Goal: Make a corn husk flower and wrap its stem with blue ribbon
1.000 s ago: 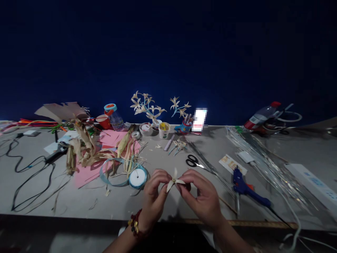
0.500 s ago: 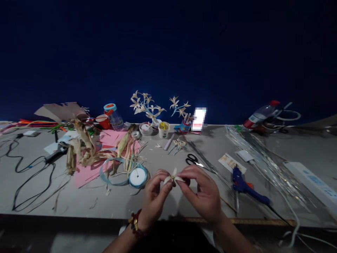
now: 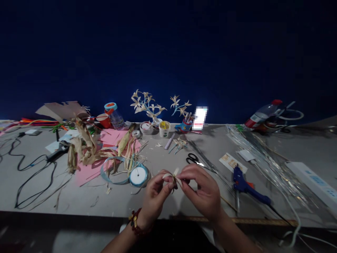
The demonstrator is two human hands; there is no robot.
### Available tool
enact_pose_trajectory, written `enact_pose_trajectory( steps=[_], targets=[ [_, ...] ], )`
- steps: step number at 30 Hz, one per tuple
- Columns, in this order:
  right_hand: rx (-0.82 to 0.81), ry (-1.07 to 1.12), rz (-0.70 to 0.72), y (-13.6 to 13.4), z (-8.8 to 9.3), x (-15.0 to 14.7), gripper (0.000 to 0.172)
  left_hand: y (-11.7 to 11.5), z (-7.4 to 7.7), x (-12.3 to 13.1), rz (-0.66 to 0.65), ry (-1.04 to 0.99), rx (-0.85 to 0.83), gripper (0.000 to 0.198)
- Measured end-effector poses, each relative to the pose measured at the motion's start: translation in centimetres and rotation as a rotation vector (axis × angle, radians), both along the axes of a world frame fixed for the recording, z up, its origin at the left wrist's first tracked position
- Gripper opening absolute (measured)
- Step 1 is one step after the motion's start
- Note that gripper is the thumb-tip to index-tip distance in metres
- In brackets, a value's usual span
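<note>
A small cream flower (image 3: 174, 175), its petals looking like dried corn husk, is held between my two hands above the table's front part. My left hand (image 3: 158, 193) pinches it near the base with thumb and fingers. From the other side, my right hand (image 3: 201, 191) grips one of its petals between thumb and forefinger. Part of the base is hidden behind my fingertips. Beyond my hands lie black-handled scissors (image 3: 195, 159). To the left of my left hand is a roll of light blue ribbon (image 3: 138, 175).
Dried corn husks (image 3: 88, 147) lie over pink paper (image 3: 85, 172) at left. Finished flower stems (image 3: 147, 105) stand at the back near a white cup (image 3: 164, 129). At right are a blue glue gun (image 3: 250, 189), metal wires (image 3: 207, 160) and a white power strip (image 3: 313, 181).
The flower has turned and tipped slightly between my fingers, and its right petal now points more downward. Both hands stay in nearly the same place.
</note>
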State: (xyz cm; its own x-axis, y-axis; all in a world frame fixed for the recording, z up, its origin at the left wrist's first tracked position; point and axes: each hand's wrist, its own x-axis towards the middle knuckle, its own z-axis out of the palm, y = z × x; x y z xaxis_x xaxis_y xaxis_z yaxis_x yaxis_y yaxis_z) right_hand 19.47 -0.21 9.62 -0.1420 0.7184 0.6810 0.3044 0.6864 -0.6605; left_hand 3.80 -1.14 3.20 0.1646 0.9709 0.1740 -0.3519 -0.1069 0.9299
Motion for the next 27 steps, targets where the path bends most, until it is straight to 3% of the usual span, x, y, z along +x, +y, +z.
enact_pose_trajectory(
  steps=[27],
  targets=[
    [0.033, -0.034, -0.051, -0.36, -0.42, 0.04, 0.020, -0.17, -0.18, 0.11, -0.046, -0.091, -0.043, 0.013]
  ],
)
